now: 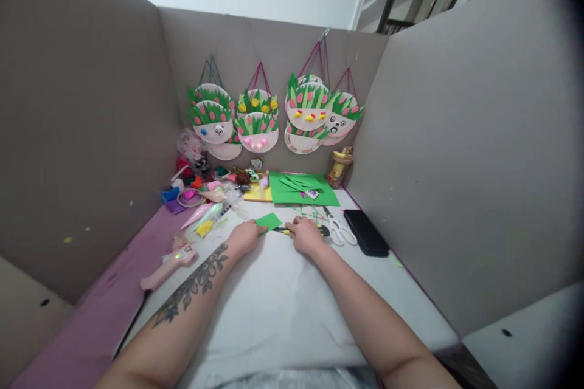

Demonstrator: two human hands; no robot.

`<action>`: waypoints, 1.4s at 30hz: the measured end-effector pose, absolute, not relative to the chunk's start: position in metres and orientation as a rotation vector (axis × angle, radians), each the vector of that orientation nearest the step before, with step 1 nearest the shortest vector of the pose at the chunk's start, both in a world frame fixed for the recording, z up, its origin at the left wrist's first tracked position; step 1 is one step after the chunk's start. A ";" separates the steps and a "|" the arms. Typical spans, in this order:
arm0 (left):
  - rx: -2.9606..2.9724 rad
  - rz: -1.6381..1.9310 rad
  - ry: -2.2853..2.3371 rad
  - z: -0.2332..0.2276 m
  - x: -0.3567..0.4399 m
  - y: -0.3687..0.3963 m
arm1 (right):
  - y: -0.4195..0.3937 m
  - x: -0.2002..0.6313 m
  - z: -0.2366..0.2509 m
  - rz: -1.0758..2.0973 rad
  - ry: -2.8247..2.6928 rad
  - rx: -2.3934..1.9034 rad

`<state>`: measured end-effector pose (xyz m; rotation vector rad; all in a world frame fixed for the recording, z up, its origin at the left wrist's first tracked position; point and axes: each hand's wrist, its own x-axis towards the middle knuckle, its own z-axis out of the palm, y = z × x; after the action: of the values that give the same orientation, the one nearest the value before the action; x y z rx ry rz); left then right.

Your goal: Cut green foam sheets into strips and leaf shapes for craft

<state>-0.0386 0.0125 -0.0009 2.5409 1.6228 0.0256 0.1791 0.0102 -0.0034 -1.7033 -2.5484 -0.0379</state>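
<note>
My left hand (245, 237) pinches a small piece of green paper (270, 220) over the middle of the white tabletop. Just to its right, my right hand (305, 234) is closed around a slim black-and-yellow cutting tool (325, 231). Its dark narrow end points left, close to the paper's lower right edge. My fingers cover much of the tool, so its exact kind is unclear. White-handled scissors (340, 232) lie right of my right hand, beside thin green scraps (311, 213).
Green sheets (328, 196) with cut strips lie at the back. A black case (366, 232) rests at right, a pink glue gun (168, 266) at left. Craft supplies and clay bags (212, 213) crowd the back left. Decorated paper-plate baskets (258, 134) hang on the grey partition (274, 42).
</note>
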 end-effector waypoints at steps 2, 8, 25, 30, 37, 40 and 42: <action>2.529 0.028 1.650 -0.002 -0.038 0.013 | 0.010 0.175 -0.005 -0.043 -2.555 -1.681; 2.430 0.145 1.759 -0.004 -0.040 0.011 | 0.009 0.171 -0.007 -0.032 -2.567 -1.654; 2.256 0.247 1.845 -0.004 -0.027 0.011 | 0.033 0.188 -0.008 -0.053 -2.508 -1.739; 2.480 0.042 1.542 0.000 -0.045 0.010 | 0.035 0.187 -0.009 -0.030 -2.504 -1.744; 2.441 -0.013 1.610 0.008 -0.044 0.006 | 0.034 0.182 -0.006 -0.023 -2.536 -1.754; 2.450 -0.021 1.609 0.008 -0.042 0.006 | 0.030 0.180 -0.007 -0.022 -2.552 -1.728; 2.460 -0.018 1.603 0.006 -0.043 0.006 | 0.027 0.178 -0.007 -0.032 -2.557 -1.698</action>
<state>-0.0427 0.0059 0.0063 2.4604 1.6034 -0.0185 0.1784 0.0271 -0.0071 -1.6982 -2.5568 -0.0322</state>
